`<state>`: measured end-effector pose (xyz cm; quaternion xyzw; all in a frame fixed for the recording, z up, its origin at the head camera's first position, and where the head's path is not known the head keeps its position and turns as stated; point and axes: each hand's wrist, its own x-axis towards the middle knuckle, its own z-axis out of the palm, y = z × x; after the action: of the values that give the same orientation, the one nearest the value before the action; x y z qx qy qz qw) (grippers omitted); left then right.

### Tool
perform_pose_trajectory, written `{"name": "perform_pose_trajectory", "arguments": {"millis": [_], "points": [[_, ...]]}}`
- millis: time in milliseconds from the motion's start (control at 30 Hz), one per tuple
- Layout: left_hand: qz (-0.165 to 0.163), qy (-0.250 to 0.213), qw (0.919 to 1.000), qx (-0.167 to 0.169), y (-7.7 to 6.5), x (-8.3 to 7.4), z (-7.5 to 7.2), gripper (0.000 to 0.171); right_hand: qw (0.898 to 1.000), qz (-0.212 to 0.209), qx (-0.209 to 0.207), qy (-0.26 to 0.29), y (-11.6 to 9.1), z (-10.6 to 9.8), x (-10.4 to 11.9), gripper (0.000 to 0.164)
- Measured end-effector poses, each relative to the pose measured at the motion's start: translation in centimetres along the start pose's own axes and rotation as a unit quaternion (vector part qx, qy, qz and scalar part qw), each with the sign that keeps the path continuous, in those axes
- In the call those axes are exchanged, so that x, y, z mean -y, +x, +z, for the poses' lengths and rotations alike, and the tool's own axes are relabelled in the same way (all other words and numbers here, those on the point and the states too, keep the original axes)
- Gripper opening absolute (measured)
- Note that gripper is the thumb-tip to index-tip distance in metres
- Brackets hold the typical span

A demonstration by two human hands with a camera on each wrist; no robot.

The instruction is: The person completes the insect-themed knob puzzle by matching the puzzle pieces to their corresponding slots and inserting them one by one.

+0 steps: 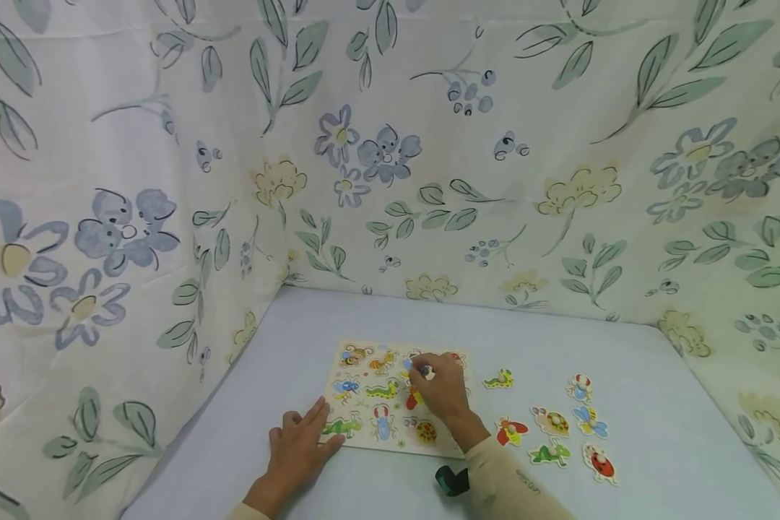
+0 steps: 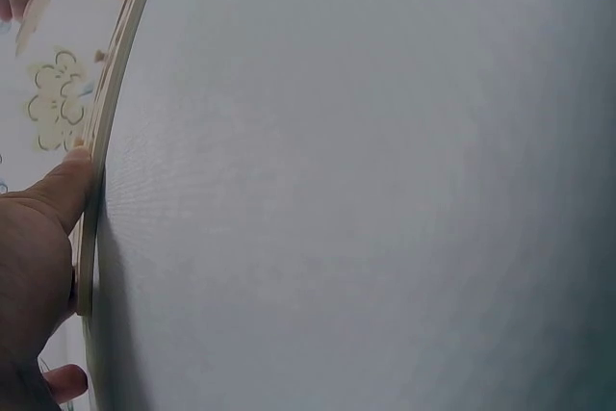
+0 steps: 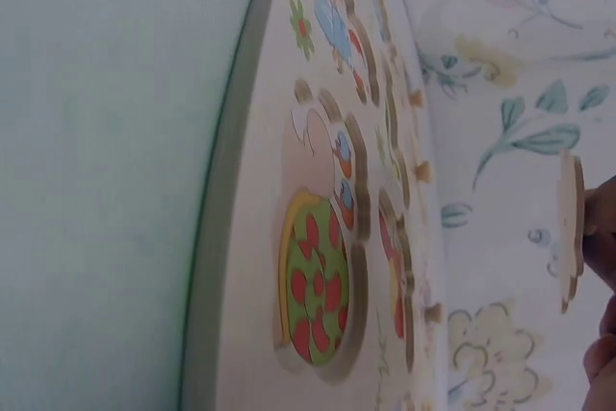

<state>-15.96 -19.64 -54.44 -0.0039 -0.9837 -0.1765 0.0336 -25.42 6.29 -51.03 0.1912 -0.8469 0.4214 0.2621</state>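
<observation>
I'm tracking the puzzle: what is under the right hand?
Under the right hand is the puzzle board; a red insect picture peeks out beside it. The hand pinches a piece; what lies covered directly beneath cannot be identified.

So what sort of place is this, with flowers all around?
It looks like a little tabletop corner, maybe set up for play or filming: a pale table, flowery sheets behind and beside it, and a puzzle board with loose bug pieces nearby.

Cream puzzle board (image 1: 398,402), green caterpillar piece (image 1: 497,380), red ladybird piece (image 1: 602,466), white floral-patterned cloth (image 1: 455,159)
</observation>
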Motion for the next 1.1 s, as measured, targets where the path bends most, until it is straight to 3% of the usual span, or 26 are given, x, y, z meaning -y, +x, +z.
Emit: {"name": "perform_pose_trajectory", "arguments": {"millis": [200,467,667,1100], "points": [[-0.002,-0.004,1.0000,-0.002,0.1,0.1,0.3,0.076,1.000,0.004,0.008,0.003,-0.3,1.1,0.5,0.008],[0.005,-0.006,0.9999,-0.008,-0.1,0.0,0.1,0.074,0.999,-0.030,0.012,0.023,-0.3,2.2,1.6,0.008],[0.008,-0.007,0.9999,-0.004,-0.1,-0.3,-0.1,0.073,0.999,-0.030,0.023,0.031,-0.2,2.8,2.3,0.009],[0.006,0.007,0.9999,-0.007,0.0,0.1,0.1,0.075,0.998,-0.038,0.034,0.039,0.2,5.9,2.9,0.009]]}}
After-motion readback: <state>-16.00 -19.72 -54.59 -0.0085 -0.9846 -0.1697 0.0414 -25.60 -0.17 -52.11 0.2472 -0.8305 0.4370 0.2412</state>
